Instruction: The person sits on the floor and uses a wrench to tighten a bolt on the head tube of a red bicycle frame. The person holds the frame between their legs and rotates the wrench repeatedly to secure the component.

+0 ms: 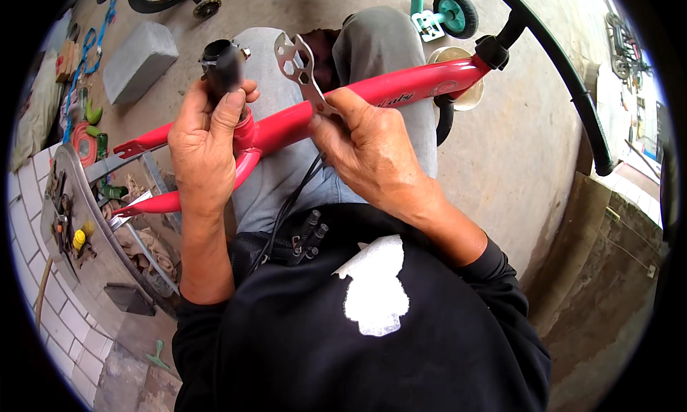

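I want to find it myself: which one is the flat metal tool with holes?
Find the red bike frame lying across the person's lap. Above its middle, the right hand pinches a flat silver wrench. Unlike the black tube in the left hand, it has several six-sided holes.

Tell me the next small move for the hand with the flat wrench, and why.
Probably swing the flat multi-wrench left onto the clamp bolt. The right hand holds it above the red bike frame, off the bolt, while the left hand grips the black seat post at the clamp.
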### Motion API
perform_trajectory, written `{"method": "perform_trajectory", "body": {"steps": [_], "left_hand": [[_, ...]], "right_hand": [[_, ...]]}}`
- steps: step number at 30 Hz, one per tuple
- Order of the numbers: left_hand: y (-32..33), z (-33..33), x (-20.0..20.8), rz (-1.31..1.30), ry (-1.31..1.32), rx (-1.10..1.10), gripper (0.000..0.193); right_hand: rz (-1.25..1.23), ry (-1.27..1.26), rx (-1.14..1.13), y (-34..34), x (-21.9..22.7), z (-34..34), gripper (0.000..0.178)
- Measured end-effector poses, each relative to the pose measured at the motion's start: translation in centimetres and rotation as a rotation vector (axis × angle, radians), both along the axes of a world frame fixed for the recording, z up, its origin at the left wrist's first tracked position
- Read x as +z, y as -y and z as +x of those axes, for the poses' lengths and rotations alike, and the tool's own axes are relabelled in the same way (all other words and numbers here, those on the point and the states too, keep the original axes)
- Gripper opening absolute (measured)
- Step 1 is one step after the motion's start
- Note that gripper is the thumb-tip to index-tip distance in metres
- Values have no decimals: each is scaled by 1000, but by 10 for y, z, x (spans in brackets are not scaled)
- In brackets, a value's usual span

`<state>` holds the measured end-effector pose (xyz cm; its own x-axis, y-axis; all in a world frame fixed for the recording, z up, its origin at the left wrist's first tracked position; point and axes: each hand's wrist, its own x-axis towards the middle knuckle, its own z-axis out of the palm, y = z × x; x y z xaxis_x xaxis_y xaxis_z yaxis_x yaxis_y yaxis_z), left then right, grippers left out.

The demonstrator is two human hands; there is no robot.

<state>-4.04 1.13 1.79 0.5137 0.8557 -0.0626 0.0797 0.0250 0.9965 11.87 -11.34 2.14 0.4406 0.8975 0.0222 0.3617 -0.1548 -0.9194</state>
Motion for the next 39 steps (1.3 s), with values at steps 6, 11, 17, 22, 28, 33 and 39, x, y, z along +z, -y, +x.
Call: {"method": "perform_trajectory", "body": {"steps": [6, 11, 17, 22, 28, 33, 39], "left_hand": [[0, -3, 0, 7, -26, -18, 33], [-1, -2, 0, 15, -39, -21, 33], [-1, -2, 0, 10, -33, -19, 33], [0, -2, 0, 19, -41, -7, 31], [-3, -4, 2, 44, -128, -25, 31], [-1, -3, 1, 28, -81, 3, 31], [-2, -3, -2, 10, -28, 0, 29]], "right_hand": [[-176, -91, 145, -7, 36, 21, 15], [-189, -33, 211, -15, 52, 30, 16], [-133, 131, 328, -22, 67, 43, 16], [-205, 226, 382, -35, 88, 52, 21], [40, 726, 562, -47, 98, 58, 25], [44, 578, 486, -37, 88, 48, 16], [-215, 118, 276, -22, 35, 0, 13]]}}
